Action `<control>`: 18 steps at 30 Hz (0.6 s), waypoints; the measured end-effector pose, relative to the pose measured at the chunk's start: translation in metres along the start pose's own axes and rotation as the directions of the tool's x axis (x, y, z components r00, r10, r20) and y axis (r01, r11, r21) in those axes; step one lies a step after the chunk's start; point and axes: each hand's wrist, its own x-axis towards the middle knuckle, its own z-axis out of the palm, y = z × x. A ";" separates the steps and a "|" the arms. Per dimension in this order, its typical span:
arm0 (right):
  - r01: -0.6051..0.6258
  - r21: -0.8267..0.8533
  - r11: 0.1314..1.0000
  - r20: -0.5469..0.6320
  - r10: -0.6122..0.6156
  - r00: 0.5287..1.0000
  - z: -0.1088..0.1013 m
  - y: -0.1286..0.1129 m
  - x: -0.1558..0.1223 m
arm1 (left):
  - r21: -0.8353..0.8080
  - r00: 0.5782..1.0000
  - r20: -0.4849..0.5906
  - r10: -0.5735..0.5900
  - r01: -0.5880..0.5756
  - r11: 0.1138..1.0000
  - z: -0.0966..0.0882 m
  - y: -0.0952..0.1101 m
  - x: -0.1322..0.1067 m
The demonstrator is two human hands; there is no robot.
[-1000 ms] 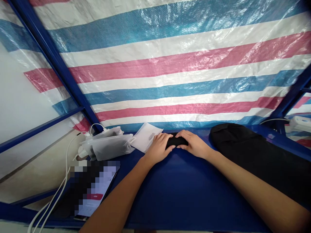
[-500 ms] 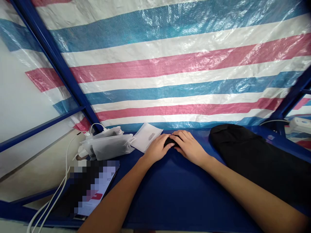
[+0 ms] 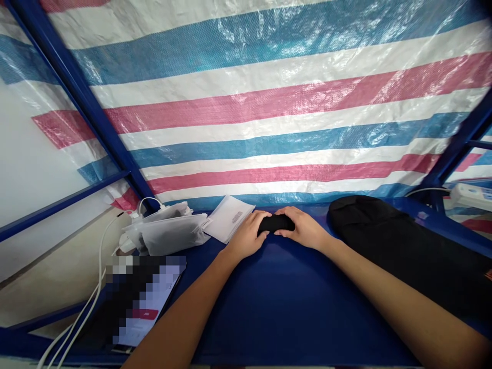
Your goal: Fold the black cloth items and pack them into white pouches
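A small black bundle of cloth lies on the blue table near its far edge. My left hand grips its left end with fingers curled over it. My right hand holds its right end, fingers curled round the top. The two hands face each other across the bundle, which shows only between them.
A large black fabric piece lies to the right. White plastic pouches, a white paper, a phone and white cables lie to the left. A striped tarp closes the back.
My right hand slid left over the bundle half a second ago, then drew back to its right end. The bundle shows between my hands again.
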 end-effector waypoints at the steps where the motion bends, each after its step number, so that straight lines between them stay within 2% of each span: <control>1: 0.024 -0.011 1.000 0.011 -0.024 1.000 0.001 0.002 -0.001 | -0.006 1.000 0.003 -0.011 0.011 1.000 -0.001 -0.001 0.000; 4: 0.036 -0.025 0.999 0.032 -0.036 0.999 0.002 0.005 -0.003 | -0.011 0.999 -0.005 -0.039 0.039 0.999 -0.002 -0.003 0.001; 9: -0.078 0.088 0.993 0.104 0.069 0.992 -0.007 -0.002 0.000 | 0.003 0.999 -0.019 -0.037 0.037 0.999 -0.007 0.000 0.003; 13: -0.177 0.181 0.968 0.169 0.147 0.975 -0.015 -0.009 0.001 | -0.025 0.999 0.010 -0.033 0.033 0.999 -0.012 0.003 0.001; 18: -0.205 0.194 0.959 0.174 0.172 0.970 -0.013 -0.006 -0.002 | -0.036 0.999 0.026 -0.034 0.035 0.999 -0.009 0.001 -0.003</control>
